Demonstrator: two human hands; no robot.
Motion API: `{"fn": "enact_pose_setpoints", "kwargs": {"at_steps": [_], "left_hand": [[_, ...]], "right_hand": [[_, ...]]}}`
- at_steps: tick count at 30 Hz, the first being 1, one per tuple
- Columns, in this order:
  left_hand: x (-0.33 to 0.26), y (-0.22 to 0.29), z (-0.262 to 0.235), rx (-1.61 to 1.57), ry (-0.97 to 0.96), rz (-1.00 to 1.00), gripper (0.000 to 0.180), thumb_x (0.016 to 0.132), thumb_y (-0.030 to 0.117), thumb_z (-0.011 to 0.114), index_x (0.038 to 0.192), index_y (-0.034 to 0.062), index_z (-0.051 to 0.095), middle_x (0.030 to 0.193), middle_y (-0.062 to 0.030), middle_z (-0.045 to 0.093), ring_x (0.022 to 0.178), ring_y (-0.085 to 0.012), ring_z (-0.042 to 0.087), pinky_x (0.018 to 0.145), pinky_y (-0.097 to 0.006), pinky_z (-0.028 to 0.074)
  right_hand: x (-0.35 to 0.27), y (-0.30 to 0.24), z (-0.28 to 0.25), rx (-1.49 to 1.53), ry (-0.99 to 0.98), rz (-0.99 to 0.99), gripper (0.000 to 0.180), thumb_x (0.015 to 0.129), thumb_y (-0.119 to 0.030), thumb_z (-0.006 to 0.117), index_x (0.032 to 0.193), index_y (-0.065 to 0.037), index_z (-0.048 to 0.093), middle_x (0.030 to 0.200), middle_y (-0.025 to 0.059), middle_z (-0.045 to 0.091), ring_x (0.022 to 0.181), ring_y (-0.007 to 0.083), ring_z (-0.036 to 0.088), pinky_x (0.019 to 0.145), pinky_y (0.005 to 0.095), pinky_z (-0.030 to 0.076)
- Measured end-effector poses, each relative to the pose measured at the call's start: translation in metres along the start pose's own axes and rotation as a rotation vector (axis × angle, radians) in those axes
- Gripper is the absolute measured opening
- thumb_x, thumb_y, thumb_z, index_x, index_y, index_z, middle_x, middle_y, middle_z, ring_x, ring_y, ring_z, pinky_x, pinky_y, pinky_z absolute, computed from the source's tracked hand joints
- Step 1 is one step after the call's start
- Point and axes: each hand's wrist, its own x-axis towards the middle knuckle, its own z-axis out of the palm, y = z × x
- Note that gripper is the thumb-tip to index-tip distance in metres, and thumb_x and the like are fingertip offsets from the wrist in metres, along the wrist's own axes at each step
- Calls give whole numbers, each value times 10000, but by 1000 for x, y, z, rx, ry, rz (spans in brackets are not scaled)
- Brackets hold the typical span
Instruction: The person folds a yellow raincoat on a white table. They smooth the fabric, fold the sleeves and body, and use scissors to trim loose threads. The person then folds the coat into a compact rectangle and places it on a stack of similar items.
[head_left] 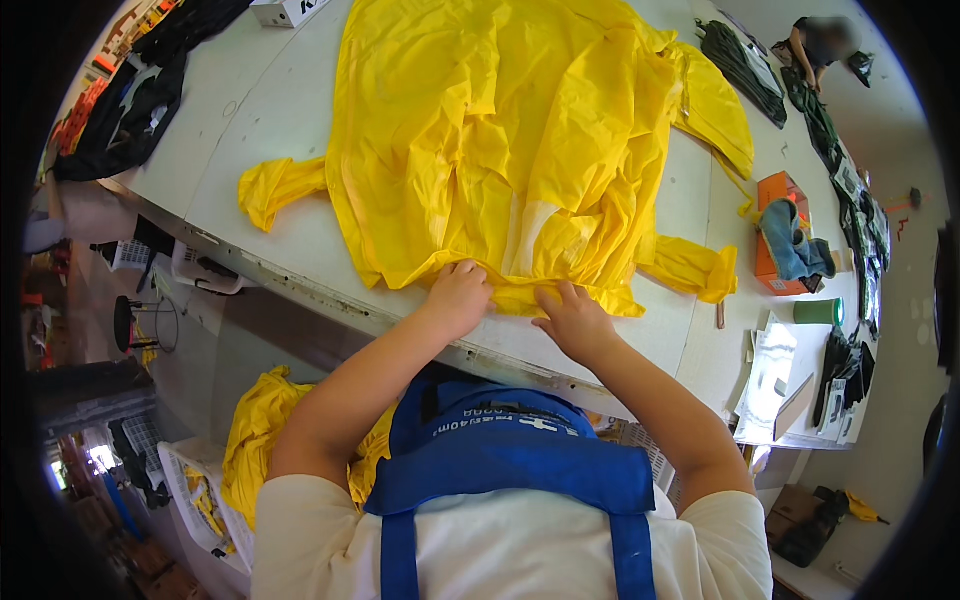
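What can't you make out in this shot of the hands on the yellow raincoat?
Head view only:
- Left hand and right hand rest on the hem of the yellow raincoat; whether either has a grip on it is unclear, as the fingertips blend into the folds.
- The raincoat's top is cut off by the upper edge.
- The orange box is partly covered by a blue cloth.
- The person at the far end is blurred.

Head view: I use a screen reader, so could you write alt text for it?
Both hands, left hand and right hand, press the near hem of a yellow raincoat spread flat on a white table. An orange box with a blue cloth on it sits at right, and more yellow fabric lies in a basket below the table.
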Motion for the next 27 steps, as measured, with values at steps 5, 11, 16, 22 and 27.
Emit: {"fn": "enact_pose_setpoints", "kwargs": {"at_steps": [5, 11, 16, 22, 27], "left_hand": [[11, -1, -5, 3, -86, -25, 218, 815, 277, 624, 887, 82, 687, 835, -77, 637, 972, -277, 553, 824, -418, 421], [32, 30, 2, 315, 79, -25, 261, 827, 235, 598, 1036, 82, 628, 907, -133, 618, 863, -306, 565, 768, -444, 432], [29, 72, 35, -181, 186, -67, 315, 810, 181, 621, 1111, 90, 618, 995, -172, 578, 1008, -336, 502, 883, -523, 388], [23, 90, 42, -106, 209, -60, 285, 814, 155, 611, 1097, 136, 638, 1085, -124, 546, 1102, -379, 455, 998, -669, 250], [35, 99, 34, -57, 43, -151, 269, 848, 140, 530, 1093, 143, 641, 1119, -79, 539, 1128, -372, 443, 997, -732, 184]], "right_hand": [[5, 5, 20, -63, 8, 8, 309, 814, -256, 642, 1076, -96, 610, 1002, 116, 616, 1007, 306, 565, 888, 445, 460], [25, 11, 23, -114, -33, 97, 248, 839, -225, 618, 1057, -112, 650, 986, 109, 657, 1132, 280, 530, 1044, 468, 323], [23, 38, 23, 534, -73, 381, 297, 810, -141, 619, 1090, -45, 600, 1009, 167, 654, 1140, 311, 528, 1004, 411, 390], [-13, 59, 17, 286, 18, 371, 406, 731, -61, 574, 1136, -56, 555, 1002, 123, 641, 1070, 319, 543, 925, 436, 425], [-17, 48, 7, 249, 59, 315, 361, 721, -56, 582, 1081, -68, 571, 953, 91, 651, 988, 312, 566, 877, 425, 442]]}}
